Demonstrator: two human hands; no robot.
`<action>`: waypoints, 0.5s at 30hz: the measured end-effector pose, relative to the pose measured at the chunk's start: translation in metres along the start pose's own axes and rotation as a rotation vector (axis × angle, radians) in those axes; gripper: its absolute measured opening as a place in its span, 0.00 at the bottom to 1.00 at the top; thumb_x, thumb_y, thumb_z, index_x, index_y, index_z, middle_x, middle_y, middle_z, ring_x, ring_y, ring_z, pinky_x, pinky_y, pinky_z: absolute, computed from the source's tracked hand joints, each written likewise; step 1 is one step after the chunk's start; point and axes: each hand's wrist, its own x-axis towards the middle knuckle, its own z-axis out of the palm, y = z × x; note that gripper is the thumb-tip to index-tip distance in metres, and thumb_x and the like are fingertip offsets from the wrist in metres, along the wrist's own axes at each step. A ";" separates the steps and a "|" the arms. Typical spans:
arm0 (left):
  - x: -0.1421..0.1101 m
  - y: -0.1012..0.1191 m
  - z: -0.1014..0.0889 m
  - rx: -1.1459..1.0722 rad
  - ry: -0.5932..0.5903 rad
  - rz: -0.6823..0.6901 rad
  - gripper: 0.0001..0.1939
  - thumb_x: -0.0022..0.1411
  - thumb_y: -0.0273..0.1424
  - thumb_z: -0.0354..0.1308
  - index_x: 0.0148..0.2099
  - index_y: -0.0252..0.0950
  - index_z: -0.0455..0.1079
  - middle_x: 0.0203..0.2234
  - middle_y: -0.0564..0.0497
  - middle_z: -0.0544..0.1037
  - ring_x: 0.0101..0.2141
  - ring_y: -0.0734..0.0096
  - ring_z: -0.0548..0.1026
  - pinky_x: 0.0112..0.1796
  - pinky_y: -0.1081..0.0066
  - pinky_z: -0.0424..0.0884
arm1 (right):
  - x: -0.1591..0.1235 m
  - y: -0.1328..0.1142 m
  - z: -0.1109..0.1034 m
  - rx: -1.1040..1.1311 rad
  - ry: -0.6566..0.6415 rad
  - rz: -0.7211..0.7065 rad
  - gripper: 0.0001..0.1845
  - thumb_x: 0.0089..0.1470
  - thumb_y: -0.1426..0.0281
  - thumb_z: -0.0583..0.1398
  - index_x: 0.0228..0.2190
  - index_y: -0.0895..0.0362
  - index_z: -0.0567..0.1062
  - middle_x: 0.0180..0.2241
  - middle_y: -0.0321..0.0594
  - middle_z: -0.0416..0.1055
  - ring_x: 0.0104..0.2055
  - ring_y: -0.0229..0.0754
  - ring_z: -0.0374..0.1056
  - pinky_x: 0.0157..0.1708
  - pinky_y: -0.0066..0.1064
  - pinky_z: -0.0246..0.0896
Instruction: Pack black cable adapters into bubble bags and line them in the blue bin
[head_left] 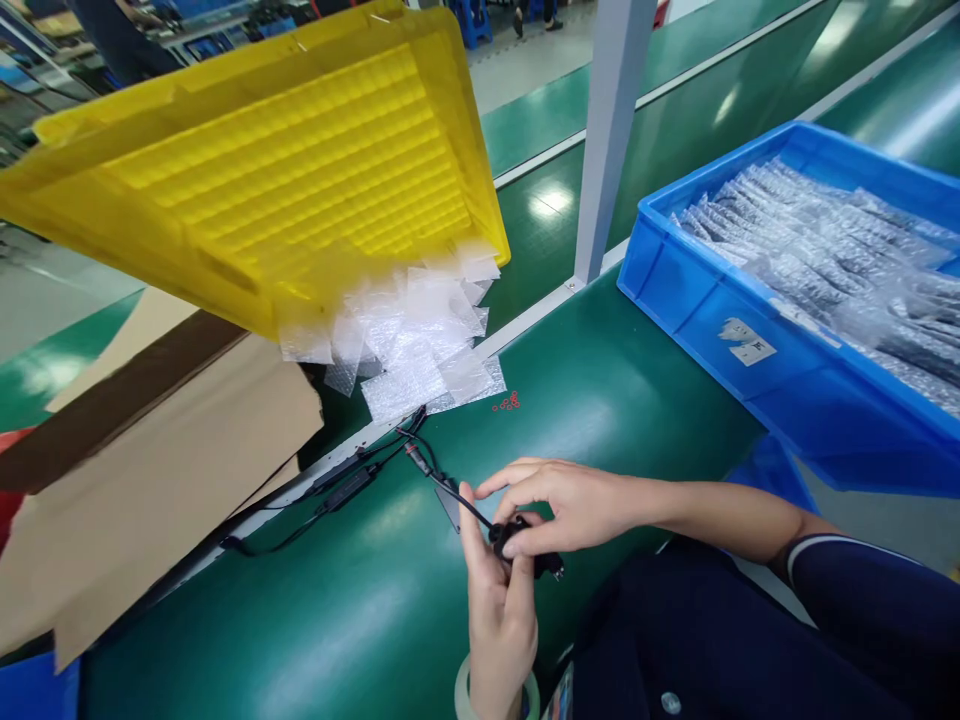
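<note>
Both my hands meet low in the middle of the green belt (615, 400). My left hand (495, 610) reaches up from below, thumb and fingers closed on a small black connector (517, 540) at the end of a black cable (352, 490). My right hand (562, 505) comes in from the right, its thumb and forefinger pinching the same connector while the other fingers stretch out. The cable trails left across the belt toward a cardboard box (157, 480). Several tiny red rings (508, 403) lie on the belt beyond my hands.
A tilted yellow crate (247, 170) spills clear bubble-wrap bags (420, 340) onto the belt's edge. A blue bin (720, 300) full of bagged parts stands at the right. A grey post (611, 140) rises behind. A tape roll (459, 690) sits by my left wrist.
</note>
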 end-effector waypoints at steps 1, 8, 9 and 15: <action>0.001 -0.002 -0.001 0.034 -0.003 0.010 0.39 0.64 0.37 0.57 0.69 0.48 0.38 0.51 0.45 0.69 0.48 0.67 0.72 0.47 0.71 0.71 | 0.001 0.002 0.002 0.071 0.034 0.039 0.09 0.51 0.67 0.63 0.34 0.59 0.76 0.46 0.45 0.72 0.51 0.43 0.66 0.53 0.38 0.59; 0.003 -0.008 -0.010 0.281 -0.274 -0.099 0.25 0.67 0.40 0.51 0.63 0.39 0.55 0.35 0.47 0.73 0.36 0.69 0.71 0.39 0.71 0.68 | 0.012 0.004 -0.009 0.603 0.481 0.100 0.13 0.54 0.63 0.59 0.35 0.60 0.72 0.35 0.40 0.72 0.37 0.35 0.68 0.44 0.31 0.65; 0.003 -0.007 -0.011 0.298 -0.336 -0.104 0.20 0.67 0.39 0.51 0.58 0.38 0.61 0.34 0.47 0.73 0.35 0.69 0.71 0.39 0.71 0.68 | 0.013 0.004 -0.013 0.628 0.509 0.088 0.13 0.53 0.63 0.60 0.34 0.61 0.72 0.34 0.40 0.71 0.37 0.35 0.68 0.44 0.31 0.64; 0.010 0.008 -0.020 0.057 -0.241 -0.029 0.07 0.65 0.35 0.54 0.40 0.38 0.68 0.32 0.49 0.72 0.40 0.66 0.73 0.43 0.71 0.69 | 0.001 0.012 -0.024 0.509 0.598 0.077 0.12 0.52 0.64 0.61 0.33 0.61 0.71 0.34 0.39 0.70 0.34 0.34 0.65 0.38 0.28 0.63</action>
